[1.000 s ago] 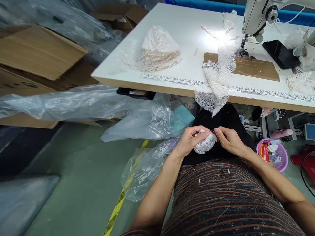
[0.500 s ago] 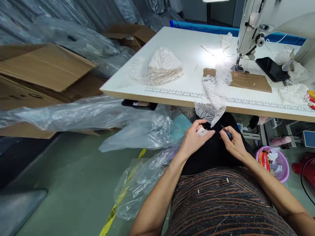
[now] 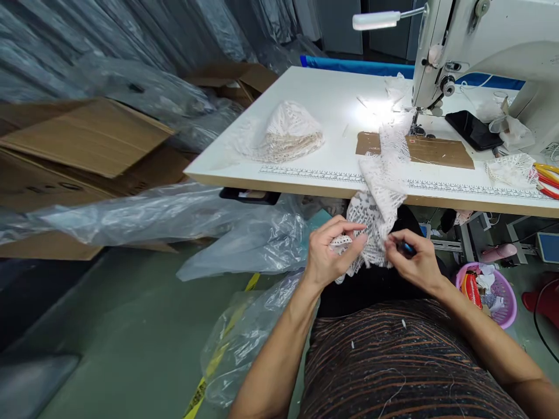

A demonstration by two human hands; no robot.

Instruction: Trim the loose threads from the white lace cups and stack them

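White lace (image 3: 379, 198) runs from beside the sewing machine's needle (image 3: 414, 123) over the table's front edge and down onto my lap. My left hand (image 3: 334, 247) is at the lace's lower left, its fingers curled round a piece of it, with thumb and forefinger a little apart. On the right side of the lace, my right hand (image 3: 410, 256) pinches its edge and also holds a small dark-blue tool (image 3: 406, 249), mostly hidden in the fingers. A heap of white lace (image 3: 292, 132) lies on the left part of the table.
The white table (image 3: 238, 157) has a ruler strip along its front. A cardboard strip (image 3: 441, 152), a black phone (image 3: 474, 129) and lace scraps (image 3: 510, 169) lie on it. Below right stands a pink basket (image 3: 506, 297). Plastic sheeting (image 3: 244, 233) and cardboard boxes (image 3: 87, 137) are at left.
More lace now hangs over my lap between my hands. My right hand has moved left to the lace's edge, and my left hand has shifted slightly left. The view has tilted up a little.
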